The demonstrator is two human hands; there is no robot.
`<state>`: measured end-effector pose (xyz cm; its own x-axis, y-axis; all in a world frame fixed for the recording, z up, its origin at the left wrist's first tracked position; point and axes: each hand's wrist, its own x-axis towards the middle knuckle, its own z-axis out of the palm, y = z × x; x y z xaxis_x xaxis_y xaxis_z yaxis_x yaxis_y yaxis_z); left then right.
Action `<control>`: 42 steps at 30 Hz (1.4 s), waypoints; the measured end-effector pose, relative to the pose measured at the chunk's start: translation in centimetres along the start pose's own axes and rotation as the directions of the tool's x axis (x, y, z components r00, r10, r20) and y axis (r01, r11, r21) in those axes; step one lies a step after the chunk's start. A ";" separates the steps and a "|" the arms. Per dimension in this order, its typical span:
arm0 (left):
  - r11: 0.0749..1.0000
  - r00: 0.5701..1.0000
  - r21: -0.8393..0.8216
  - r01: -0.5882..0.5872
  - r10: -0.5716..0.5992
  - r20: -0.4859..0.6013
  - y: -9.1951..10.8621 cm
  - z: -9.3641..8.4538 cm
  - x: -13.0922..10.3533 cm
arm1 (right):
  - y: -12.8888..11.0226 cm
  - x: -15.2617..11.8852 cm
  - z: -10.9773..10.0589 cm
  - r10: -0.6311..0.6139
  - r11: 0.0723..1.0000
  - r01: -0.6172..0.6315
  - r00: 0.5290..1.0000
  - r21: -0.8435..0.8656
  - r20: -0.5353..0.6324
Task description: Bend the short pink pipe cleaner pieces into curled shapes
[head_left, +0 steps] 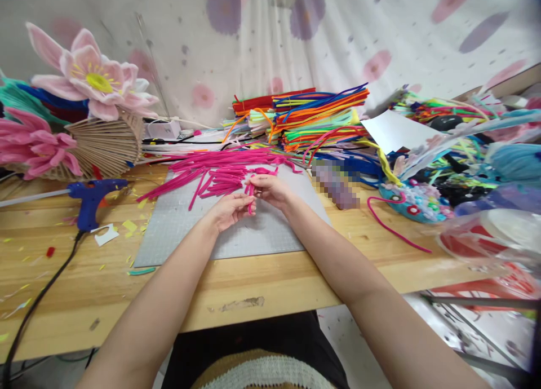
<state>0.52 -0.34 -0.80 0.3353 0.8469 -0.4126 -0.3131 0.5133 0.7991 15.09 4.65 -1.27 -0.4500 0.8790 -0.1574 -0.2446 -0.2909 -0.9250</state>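
Between my two hands, over the grey cutting mat (169, 237), is a short bent magenta pipe cleaner (251, 207). My left hand (231, 211) pinches it from the left with thumb and fingers. From the right, my right hand (270, 190) has its fingers closed on the upper part of the same piece. Just beyond the hands lies a pile of cut magenta pipe cleaners (220, 181). Longer magenta pipe cleaners (211, 160) are heaped behind these, across the far edge of the mat.
A blue glue gun (87, 200) lies at left, its black cord running off the front. Pink flowers (91, 76) and a woven fan (110, 144) stand behind it. Bundled coloured pipe cleaners (321, 115) line the back. One magenta pipe cleaner (395, 231) and a plastic-wrapped roll (486, 234) lie right.
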 end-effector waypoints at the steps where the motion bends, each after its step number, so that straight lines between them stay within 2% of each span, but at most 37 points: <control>1: 0.999 0.999 0.004 -0.035 0.035 -0.019 -0.1 -0.1 0.1 | -0.1 -0.1 0.0 -0.009 0.999 0.009 1.000 -0.040 0.004; 4: 0.977 0.972 0.084 -0.194 0.203 -0.117 -0.7 -0.2 0.4 | -0.4 -0.3 0.0 -0.109 0.978 0.097 0.992 -0.182 -0.058; 6: 0.950 0.944 0.186 -0.251 0.282 -0.169 -1.0 0.0 0.7 | -0.4 -0.3 0.0 -0.195 0.952 0.159 0.973 -0.262 -0.119; 8: 0.931 0.933 0.269 -0.248 0.304 -0.193 -1.2 0.3 1.0 | -0.3 -0.3 0.0 -0.249 0.936 0.193 0.954 -0.294 -0.167; 11: 0.926 0.935 0.308 -0.218 0.289 -0.205 -1.4 0.9 1.1 | 0.0 -0.1 -0.1 -0.246 0.943 0.188 0.950 -0.275 -0.191; 15: 0.932 0.928 0.262 -0.250 0.308 -0.208 -1.6 0.8 0.9 | 0.5 0.4 -0.6 -0.205 0.956 0.152 0.957 -0.250 -0.203; 17: 0.926 0.907 0.224 -0.303 0.353 -0.232 -1.5 0.5 0.8 | 0.8 0.8 -1.2 -0.243 0.932 0.157 0.939 -0.325 -0.242; 19: 0.915 0.876 0.198 -0.351 0.395 -0.276 -1.3 -0.1 0.7 | 1.2 1.1 -2.2 -0.351 0.847 0.168 0.889 -0.503 -0.294; 21: 0.908 0.850 0.190 -0.372 0.416 -0.324 -0.9 -0.6 0.6 | 1.6 1.3 -3.2 -0.488 0.668 0.165 0.833 -0.726 -0.260; 23: 0.908 0.833 0.192 -0.374 0.419 -0.360 -0.6 -1.0 0.6 | 2.0 1.1 -3.8 -0.513 0.476 0.120 0.843 -0.871 -0.164; 26: 0.901 0.824 0.216 -0.375 0.431 -0.368 -0.5 -1.4 0.7 | 2.2 0.5 -3.8 -0.461 0.237 0.114 0.887 -0.965 -0.008; 29: 0.880 0.826 0.273 -0.388 0.464 -0.322 -0.8 -1.8 1.1 | 2.0 0.0 -3.2 -0.433 0.134 0.115 0.900 -0.984 0.046; 32: 0.852 0.824 0.337 -0.401 0.496 -0.274 -1.3 -2.3 1.5 | 2.1 -0.3 -2.6 -0.445 0.143 0.124 0.894 -0.982 0.048; 35: 0.821 0.808 0.383 -0.424 0.534 -0.250 -1.4 -2.6 1.7 | 2.4 -0.1 -2.4 -0.429 0.219 0.157 0.902 -0.963 0.049; 38: 0.813 0.791 0.375 -0.446 0.554 -0.261 -1.2 -2.6 1.5 | 2.7 0.2 -2.3 -0.432 0.411 0.198 0.902 -0.890 0.001; 42: 0.851 0.828 0.305 -0.427 0.504 -0.245 -0.6 -2.4 0.9 | 2.8 0.4 -2.0 -0.385 0.763 0.266 0.919 -0.589 -0.083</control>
<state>-1.07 0.47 -2.70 -0.0978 0.9941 -0.0462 -0.1385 0.0324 0.9898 15.97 4.91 -4.60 -0.2477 0.9515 0.1826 0.1991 0.2345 -0.9515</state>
